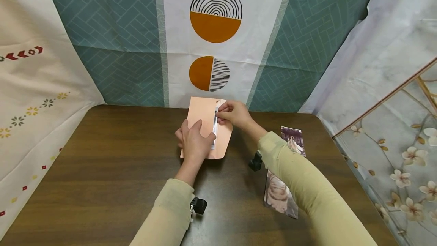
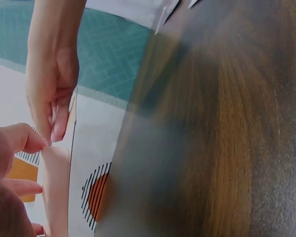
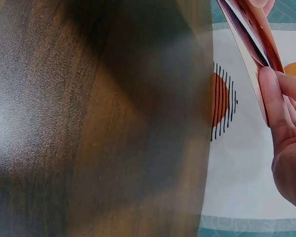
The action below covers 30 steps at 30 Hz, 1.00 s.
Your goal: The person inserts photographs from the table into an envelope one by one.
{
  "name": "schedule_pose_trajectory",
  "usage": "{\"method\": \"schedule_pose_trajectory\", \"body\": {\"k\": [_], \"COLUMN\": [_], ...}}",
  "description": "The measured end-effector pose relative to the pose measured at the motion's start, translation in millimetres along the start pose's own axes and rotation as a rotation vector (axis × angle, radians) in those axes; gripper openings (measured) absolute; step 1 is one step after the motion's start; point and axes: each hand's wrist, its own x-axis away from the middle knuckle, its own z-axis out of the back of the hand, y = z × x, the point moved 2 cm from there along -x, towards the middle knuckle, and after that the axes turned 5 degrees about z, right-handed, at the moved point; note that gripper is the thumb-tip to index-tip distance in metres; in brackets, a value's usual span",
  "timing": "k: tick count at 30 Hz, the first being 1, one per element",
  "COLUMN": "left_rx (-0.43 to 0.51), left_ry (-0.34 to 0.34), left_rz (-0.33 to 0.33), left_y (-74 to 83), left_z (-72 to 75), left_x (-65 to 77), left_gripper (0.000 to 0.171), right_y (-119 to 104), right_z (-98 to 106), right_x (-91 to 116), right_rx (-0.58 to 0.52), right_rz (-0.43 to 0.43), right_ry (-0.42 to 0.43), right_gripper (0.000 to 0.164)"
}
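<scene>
A peach envelope [image 1: 199,111] is held up over the back of the table, its opening and flap [image 1: 223,139] facing right. In the opening shows the edge of a photo print [image 1: 215,130], mostly hidden inside. My left hand [image 1: 196,141] grips the envelope from its near left side, thumb near the opening. At the upper part of the opening my right hand [image 1: 235,115] pinches the photo's edge between thumb and fingers. In the right wrist view the right thumb [image 3: 271,86] lies against the dark-and-white layers in the envelope's mouth.
On the brown table [image 1: 136,185], under the right forearm, lie a purple-toned photo [image 1: 293,137] and a pale brownish photo [image 1: 278,194], both partly covered by the sleeve. A patterned cloth [image 1: 129,41] hangs along the back edge, with more cloth at both sides.
</scene>
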Motion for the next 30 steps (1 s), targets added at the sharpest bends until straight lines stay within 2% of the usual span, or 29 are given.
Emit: {"method": "schedule_pose_trajectory", "body": {"k": [4, 11, 16, 24, 30], "left_rx": [0.010, 0.017, 0.006, -0.004, -0.008], "left_ry": [0.011, 0.019, 0.024, 0.046, 0.050], "left_rz": [-0.003, -0.015, -0.023, -0.042, -0.045], "left_y": [-0.2, 0.8, 0.9, 4.0, 7.0], "left_z": [-1.9, -2.8, -2.8, -0.2, 1.6], "left_x": [1.0, 2.8, 3.3, 3.8, 4.5], "left_gripper": [0.061, 0.062, 0.063, 0.063, 0.064], "right_y": [-1, -5, -8, -13, -16], "right_z": [0, 5, 10, 11, 10], "right_x": [0, 1, 3, 4, 4], "right_rx": [0.033, 0.008, 0.043, 0.099, 0.104], "right_rz": [0.018, -0.023, -0.037, -0.003, -0.008], "right_ry": [-0.023, -0.039, -0.077, -0.152, -0.147], "right_gripper": [0.017, 0.016, 0.016, 0.012, 0.012]}}
